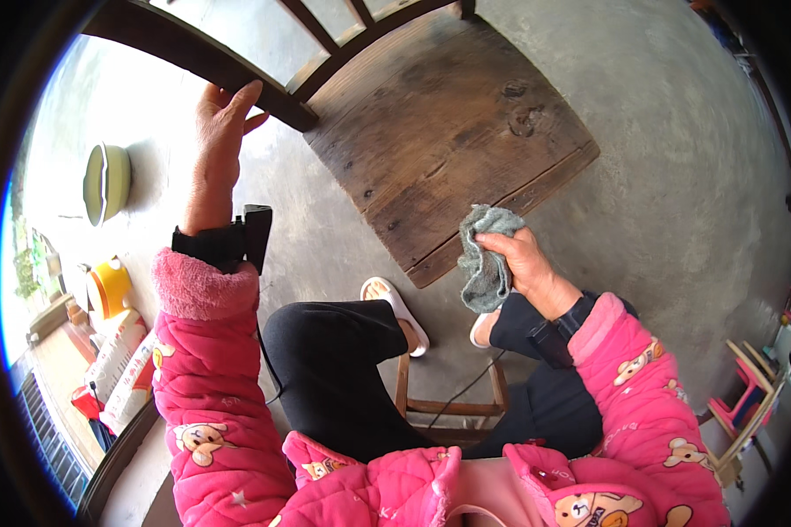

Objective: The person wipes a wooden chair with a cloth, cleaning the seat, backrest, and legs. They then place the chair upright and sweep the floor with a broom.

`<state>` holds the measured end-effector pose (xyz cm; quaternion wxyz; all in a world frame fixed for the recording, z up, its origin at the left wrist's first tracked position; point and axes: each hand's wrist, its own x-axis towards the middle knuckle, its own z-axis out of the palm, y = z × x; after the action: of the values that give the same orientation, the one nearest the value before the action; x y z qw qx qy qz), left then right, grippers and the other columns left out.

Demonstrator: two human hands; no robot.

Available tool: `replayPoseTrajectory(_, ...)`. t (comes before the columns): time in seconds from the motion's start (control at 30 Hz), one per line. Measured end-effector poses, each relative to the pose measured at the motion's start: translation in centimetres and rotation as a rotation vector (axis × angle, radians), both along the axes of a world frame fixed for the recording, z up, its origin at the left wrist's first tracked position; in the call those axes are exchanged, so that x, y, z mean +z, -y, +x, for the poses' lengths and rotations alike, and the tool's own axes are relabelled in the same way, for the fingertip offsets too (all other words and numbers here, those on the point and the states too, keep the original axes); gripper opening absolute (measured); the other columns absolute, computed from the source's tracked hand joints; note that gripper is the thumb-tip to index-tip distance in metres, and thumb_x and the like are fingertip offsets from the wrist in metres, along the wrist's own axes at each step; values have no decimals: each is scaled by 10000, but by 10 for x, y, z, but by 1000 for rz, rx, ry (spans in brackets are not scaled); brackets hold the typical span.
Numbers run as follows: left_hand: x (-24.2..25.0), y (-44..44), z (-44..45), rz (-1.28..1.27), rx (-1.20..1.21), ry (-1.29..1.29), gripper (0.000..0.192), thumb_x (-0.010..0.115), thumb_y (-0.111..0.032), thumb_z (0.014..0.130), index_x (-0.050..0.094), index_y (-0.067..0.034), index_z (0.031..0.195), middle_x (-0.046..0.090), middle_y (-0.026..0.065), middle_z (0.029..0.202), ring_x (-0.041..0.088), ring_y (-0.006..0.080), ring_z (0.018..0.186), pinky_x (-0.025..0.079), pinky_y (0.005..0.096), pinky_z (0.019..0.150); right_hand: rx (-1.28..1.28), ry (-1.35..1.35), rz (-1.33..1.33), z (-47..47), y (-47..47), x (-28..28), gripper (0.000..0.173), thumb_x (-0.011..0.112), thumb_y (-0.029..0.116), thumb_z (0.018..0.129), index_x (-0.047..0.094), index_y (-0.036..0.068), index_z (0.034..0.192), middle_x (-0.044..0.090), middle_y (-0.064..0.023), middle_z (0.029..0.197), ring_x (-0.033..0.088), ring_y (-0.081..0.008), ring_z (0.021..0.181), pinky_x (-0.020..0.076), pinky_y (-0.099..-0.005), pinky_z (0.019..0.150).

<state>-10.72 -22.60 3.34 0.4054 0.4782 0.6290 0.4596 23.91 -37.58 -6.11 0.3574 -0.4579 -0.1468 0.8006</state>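
Note:
A wooden chair stands before me, its worn plank seat (448,138) marked with knots and dark stains. My left hand (227,125) is on the dark side post (198,56) of the chair's backrest, thumb on the near face and some fingers hidden behind it. In my right hand (524,260) is a crumpled grey-green cloth (488,263), held by the seat's front edge. Whether the cloth touches the wood I cannot tell. Curved rails and slats (310,26) of the backrest show at the top.
On the concrete floor (666,197), a pale green basin (107,184) is at the left. A yellow container (110,286) and printed sacks (125,356) lie lower left. A pink-and-wood rack or stool (745,395) is at the right. Under me are a wooden stool's legs (499,385) and a thin cable (465,388).

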Motion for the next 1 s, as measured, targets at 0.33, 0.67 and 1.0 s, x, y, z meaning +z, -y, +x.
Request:
replayPoseTrajectory(0.33,25,136,40,-195,-191,219,432,616,-291,865,541,-11,1184,607,102,1144,625,233,979,544,364,725,69,252,275,10,25,18,162,616,95,770,634,-6,895,645,-76,776,622,-170,667,506,-317,617)
replayPoseTrajectory(0.67,166,227,84,-217,-393,-112,337,578,-232,900,582,27,1115,652,128,994,649,200,866,535,302,719,1630,403,910,-71,204,-19,279,640,203,677,664,-13,853,672,-145,822,628,-282,701,508,-379,649)
replayPoseTrajectory(1.0,193,249,102,-251,-391,-250,340,571,-257,902,583,15,1106,652,106,1000,650,188,876,534,285,729,1742,599,888,-90,225,11,369,556,345,830,662,38,1006,648,-174,1039,618,-319,954,465,-424,839)
